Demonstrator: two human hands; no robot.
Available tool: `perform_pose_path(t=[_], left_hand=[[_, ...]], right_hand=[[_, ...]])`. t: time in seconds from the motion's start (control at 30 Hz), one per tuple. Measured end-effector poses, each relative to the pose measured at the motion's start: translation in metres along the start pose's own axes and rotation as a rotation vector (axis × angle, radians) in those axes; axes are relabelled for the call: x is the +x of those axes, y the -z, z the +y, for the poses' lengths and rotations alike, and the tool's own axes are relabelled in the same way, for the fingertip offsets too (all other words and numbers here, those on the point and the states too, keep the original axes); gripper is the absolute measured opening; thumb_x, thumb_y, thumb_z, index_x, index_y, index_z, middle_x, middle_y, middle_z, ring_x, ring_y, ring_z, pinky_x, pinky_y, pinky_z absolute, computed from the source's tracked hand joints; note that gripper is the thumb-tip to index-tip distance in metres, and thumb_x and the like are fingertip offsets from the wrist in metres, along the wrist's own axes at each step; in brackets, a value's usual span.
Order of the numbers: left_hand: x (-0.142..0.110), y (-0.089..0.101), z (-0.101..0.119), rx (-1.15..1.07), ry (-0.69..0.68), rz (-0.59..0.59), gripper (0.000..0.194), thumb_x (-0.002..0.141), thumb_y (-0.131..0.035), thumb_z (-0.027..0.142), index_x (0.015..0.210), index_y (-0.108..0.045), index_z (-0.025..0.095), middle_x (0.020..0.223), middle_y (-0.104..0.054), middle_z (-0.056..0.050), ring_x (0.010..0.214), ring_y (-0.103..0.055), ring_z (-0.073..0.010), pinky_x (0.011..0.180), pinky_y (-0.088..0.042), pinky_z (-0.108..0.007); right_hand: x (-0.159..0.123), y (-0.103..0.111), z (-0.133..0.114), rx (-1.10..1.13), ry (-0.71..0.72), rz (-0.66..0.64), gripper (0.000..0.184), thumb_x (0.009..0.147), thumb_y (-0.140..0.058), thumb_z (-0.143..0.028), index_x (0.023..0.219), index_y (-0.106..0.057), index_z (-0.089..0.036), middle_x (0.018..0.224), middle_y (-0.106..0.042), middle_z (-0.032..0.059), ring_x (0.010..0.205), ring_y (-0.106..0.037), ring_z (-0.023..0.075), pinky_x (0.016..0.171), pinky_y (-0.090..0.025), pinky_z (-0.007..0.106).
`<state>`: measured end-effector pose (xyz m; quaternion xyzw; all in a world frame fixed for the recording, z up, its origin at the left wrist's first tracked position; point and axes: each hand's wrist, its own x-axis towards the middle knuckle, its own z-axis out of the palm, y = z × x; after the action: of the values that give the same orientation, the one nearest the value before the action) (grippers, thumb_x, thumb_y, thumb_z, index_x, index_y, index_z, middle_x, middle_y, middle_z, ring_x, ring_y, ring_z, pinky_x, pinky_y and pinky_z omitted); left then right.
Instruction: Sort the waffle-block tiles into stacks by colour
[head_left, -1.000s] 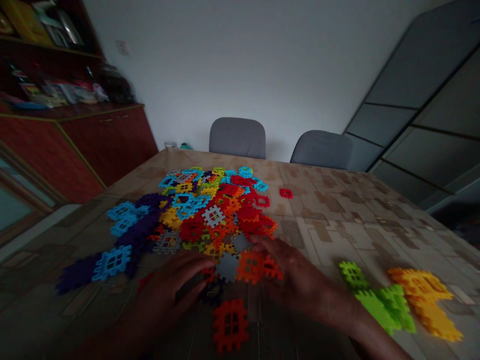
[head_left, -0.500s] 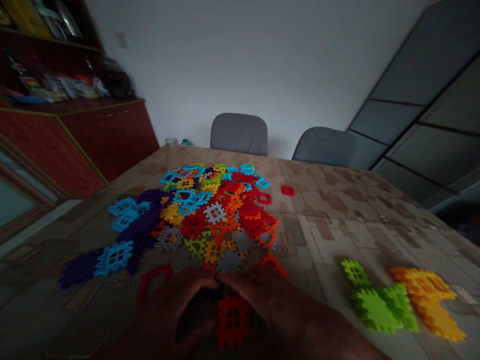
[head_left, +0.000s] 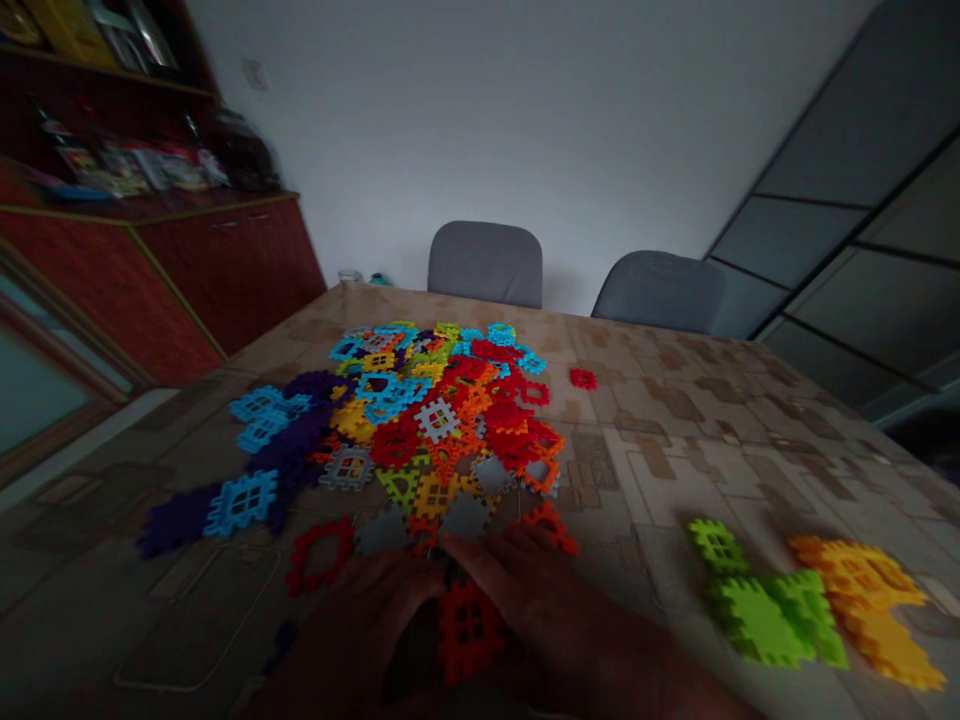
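Observation:
At the near edge of the table, my left hand (head_left: 379, 610) and my right hand (head_left: 536, 595) come together around an orange-red interlocking plastic block (head_left: 469, 625) with a four-pane window cut-out. My thumbs and fingertips meet at its top edge, where a dark piece partly shows. Both hands are closed on these joined pieces; the lower fingers are in shadow. Just beyond my left fingers lies a red frame-shaped block (head_left: 321, 553). Grey flat blocks (head_left: 465, 517) rest ahead of my fingertips, and an orange block (head_left: 551, 527) lies beyond my right hand.
A mixed heap of coloured interlocking blocks (head_left: 405, 400) covers the table's middle left. Assembled green blocks (head_left: 765, 620) and yellow blocks (head_left: 862, 590) sit at the right. A single red block (head_left: 583, 379) lies apart. Two grey chairs (head_left: 485, 265) stand behind the table (head_left: 675, 440).
My hands have closed in tighter around the orange-red block, the left one shifting right. The red frame block and a dark piece at lower left are now less covered. The view has shifted slightly.

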<state>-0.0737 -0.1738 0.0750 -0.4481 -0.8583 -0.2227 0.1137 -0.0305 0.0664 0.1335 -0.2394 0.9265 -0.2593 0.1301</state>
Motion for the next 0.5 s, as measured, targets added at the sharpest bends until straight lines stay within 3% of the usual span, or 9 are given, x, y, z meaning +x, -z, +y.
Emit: perform_pose_path(t=[0.1,0.2,0.4,0.5], left_hand=[[-0.0019,-0.0013,-0.0014,0.009,-0.001,-0.015,0.061,0.072,-0.082,0.035,0.126,-0.053,0.029,0.119,-0.074,-0.002,0.104,-0.069,-0.0278,0.092,-0.055,-0.036],[-0.0006,0.0007,-0.0027,0.047,-0.089,0.011,0.066,0.067,-0.084,0.035,0.124,-0.052,0.026,0.116,-0.075,-0.004,0.099,-0.071,-0.0279,0.087,-0.057,-0.036],[0.0029,0.0054,0.0009,0.091,-0.094,0.022,0.065,0.062,-0.087,0.034,0.117,-0.053,0.028,0.111,-0.075,-0.002,0.095,-0.071,-0.0274,0.083,-0.056,-0.035],[0.0026,0.0037,0.0007,0.082,-0.088,0.013,0.070,0.063,-0.089,0.041,0.121,-0.052,0.026,0.113,-0.075,-0.003,0.096,-0.071,-0.0274,0.084,-0.056,-0.034]], right_hand=[[-0.0027,-0.0030,0.0027,0.011,0.034,0.040,0.098,0.082,-0.079,-0.022,0.160,-0.020,-0.026,0.140,-0.057,0.0134,0.126,-0.053,0.0301,0.111,-0.039,0.045],[-0.0043,-0.0058,0.0051,0.027,0.041,0.053,0.101,0.082,-0.080,-0.024,0.161,-0.017,-0.030,0.141,-0.057,0.0111,0.126,-0.053,0.0293,0.109,-0.041,0.043],[-0.0005,-0.0050,0.0063,-0.017,0.031,0.016,0.114,0.072,-0.088,-0.025,0.161,-0.017,-0.026,0.140,-0.058,0.0156,0.125,-0.054,0.0346,0.112,-0.037,0.051],[0.0021,-0.0065,0.0059,-0.008,0.023,0.036,0.112,0.072,-0.088,-0.025,0.161,-0.019,-0.025,0.141,-0.058,0.0162,0.125,-0.054,0.0349,0.113,-0.036,0.051]])
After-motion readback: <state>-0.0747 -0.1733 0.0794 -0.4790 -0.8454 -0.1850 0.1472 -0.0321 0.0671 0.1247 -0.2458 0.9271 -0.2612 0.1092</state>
